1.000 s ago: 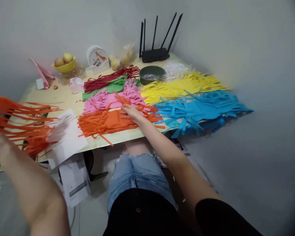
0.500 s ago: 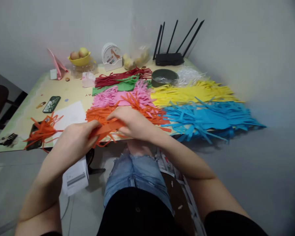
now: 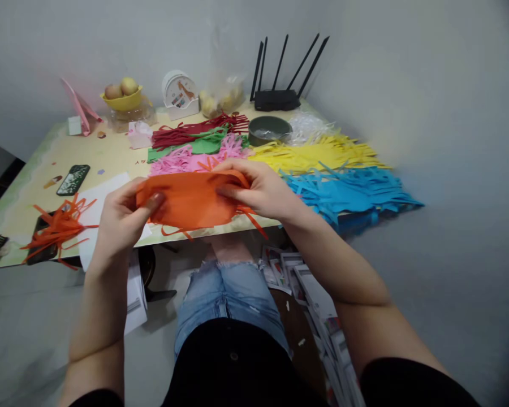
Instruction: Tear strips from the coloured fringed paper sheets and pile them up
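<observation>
Both hands hold up an orange fringed sheet (image 3: 190,198) above the table's near edge, its plain middle facing me and thin strips hanging below. My left hand (image 3: 129,212) pinches its left end with the thumb on the near face. At the other end my right hand (image 3: 257,189) grips it, thumb in front and fingers behind. Whether the sheet is paper or cloth I cannot tell. Beyond it lie fringed pieces in pink (image 3: 186,161), green (image 3: 203,144) and dark red (image 3: 182,134). Yellow (image 3: 322,154) and blue (image 3: 348,189) ones are to the right.
An orange tassel bunch (image 3: 63,226) rests on a dark object at the left, near a white sheet (image 3: 91,195) and a phone (image 3: 73,180). A dark round bowl (image 3: 269,130), a black router (image 3: 276,100) and a yellow fruit bowl (image 3: 123,102) stand farther back.
The orange piece has been lifted and spread, its flat middle now facing me. My hands have moved farther apart, and the view has shifted a little to the right.
</observation>
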`<act>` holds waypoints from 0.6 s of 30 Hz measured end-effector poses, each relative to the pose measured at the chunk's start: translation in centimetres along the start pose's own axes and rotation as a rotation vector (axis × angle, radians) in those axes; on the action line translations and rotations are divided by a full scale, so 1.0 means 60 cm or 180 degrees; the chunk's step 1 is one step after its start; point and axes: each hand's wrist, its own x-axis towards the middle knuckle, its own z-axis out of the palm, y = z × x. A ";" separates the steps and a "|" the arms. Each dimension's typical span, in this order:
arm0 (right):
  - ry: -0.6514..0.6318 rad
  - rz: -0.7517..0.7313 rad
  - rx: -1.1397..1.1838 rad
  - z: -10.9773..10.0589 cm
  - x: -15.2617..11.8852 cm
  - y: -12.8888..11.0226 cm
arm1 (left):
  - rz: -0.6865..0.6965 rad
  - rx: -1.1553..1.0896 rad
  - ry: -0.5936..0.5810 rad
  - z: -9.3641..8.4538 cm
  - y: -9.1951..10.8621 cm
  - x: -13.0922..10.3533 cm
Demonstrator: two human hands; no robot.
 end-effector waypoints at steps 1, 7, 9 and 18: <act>0.0006 -0.0008 0.0176 -0.001 -0.003 0.004 | -0.0021 -0.0156 -0.0016 0.001 -0.006 -0.001; -0.0113 -0.0043 0.0235 -0.013 -0.015 0.010 | 0.0052 -0.0634 -0.0348 0.001 -0.003 -0.005; -0.0216 -0.0059 0.0089 -0.021 -0.015 0.009 | 0.0143 -0.0357 -0.0381 -0.004 0.008 -0.005; -0.1446 0.0103 -0.0155 -0.076 0.006 -0.008 | 0.0657 0.0654 -0.0513 -0.009 0.038 0.000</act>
